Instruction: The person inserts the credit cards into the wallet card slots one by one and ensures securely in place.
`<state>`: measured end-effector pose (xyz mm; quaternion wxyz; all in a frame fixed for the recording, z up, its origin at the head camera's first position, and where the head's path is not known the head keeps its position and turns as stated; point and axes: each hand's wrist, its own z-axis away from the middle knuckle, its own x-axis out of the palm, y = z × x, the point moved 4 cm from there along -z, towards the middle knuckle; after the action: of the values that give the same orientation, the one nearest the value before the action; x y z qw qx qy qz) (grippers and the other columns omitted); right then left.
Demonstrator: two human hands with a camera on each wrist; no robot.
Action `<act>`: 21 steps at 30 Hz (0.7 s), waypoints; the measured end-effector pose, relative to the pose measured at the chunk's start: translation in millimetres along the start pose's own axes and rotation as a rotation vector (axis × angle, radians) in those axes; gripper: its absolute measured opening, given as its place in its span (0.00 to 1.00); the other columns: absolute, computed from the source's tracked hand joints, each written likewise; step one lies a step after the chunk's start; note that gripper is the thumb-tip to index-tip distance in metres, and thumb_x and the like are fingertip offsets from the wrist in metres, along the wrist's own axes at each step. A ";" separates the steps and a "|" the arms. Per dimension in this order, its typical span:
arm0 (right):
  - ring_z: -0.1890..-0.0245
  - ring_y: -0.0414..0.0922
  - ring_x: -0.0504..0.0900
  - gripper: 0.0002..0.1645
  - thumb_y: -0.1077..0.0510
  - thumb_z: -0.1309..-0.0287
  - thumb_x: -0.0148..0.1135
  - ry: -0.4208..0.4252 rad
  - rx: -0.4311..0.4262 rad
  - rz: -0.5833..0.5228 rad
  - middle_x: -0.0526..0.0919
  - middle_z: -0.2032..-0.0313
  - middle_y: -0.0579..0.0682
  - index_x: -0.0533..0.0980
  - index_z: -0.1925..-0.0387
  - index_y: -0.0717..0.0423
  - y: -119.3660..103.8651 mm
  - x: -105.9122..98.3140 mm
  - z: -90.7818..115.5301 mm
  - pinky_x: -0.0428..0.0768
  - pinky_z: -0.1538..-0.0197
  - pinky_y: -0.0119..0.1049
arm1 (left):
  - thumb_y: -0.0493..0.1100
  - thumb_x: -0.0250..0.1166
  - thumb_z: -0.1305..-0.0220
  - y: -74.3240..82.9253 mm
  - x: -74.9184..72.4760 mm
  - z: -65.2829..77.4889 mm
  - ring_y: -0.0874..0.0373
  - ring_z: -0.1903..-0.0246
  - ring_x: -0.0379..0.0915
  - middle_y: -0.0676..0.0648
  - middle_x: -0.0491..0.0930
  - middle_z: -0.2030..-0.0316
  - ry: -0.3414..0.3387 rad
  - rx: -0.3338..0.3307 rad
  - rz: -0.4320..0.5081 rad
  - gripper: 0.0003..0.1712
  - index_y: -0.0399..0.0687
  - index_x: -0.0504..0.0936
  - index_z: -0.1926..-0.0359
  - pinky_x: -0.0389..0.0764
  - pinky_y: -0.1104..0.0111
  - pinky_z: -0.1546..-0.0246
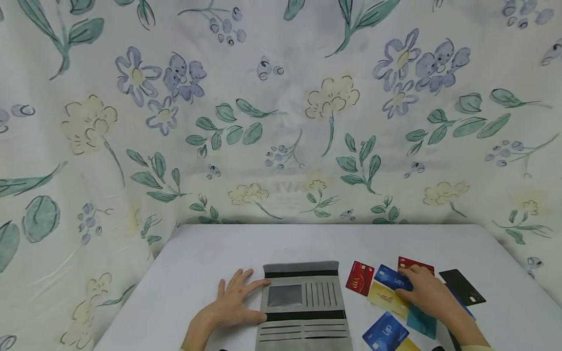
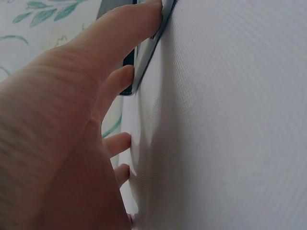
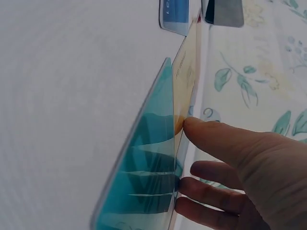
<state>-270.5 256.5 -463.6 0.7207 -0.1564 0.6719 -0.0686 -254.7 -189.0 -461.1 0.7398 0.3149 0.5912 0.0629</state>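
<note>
A grey wallet (image 1: 322, 295) with black bands, stitched slots and a window lies unfolded on the white table. My left hand (image 1: 230, 304), fingers spread, touches its left edge with thumb and index finger. To the right, my right hand (image 1: 428, 295) rests over scattered cards. Its fingertips reach a blue VIP card (image 1: 391, 276) and a red card (image 1: 414, 262). In the right wrist view the thumb touches a gold card (image 3: 184, 67), beside a teal card (image 3: 144, 158). Whether any card is lifted cannot be seen.
A red VIP card (image 1: 360, 278) lies between wallet and right hand. Another blue VIP card (image 1: 386, 333) overlaps a gold one (image 1: 408, 345) in front. A black card (image 1: 464, 286) lies beyond the right hand, over a dark blue one. Floral cloth (image 1: 285, 136) hangs behind the table.
</note>
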 end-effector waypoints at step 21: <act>0.52 0.61 0.70 0.36 0.47 0.48 0.73 0.027 0.003 -0.072 0.75 0.52 0.64 0.76 0.47 0.69 2.9 -0.9 2.2 0.73 0.47 0.67 | 0.62 0.74 0.53 -0.1 1.8 -1.4 0.30 0.26 0.35 0.36 0.52 0.26 0.006 -0.004 -0.024 0.45 0.64 0.71 0.33 0.29 0.27 0.37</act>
<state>-268.8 259.8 -463.5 0.7090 -0.1786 0.6752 -0.0976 -255.5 -187.6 -462.7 0.7393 0.3061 0.5971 0.0565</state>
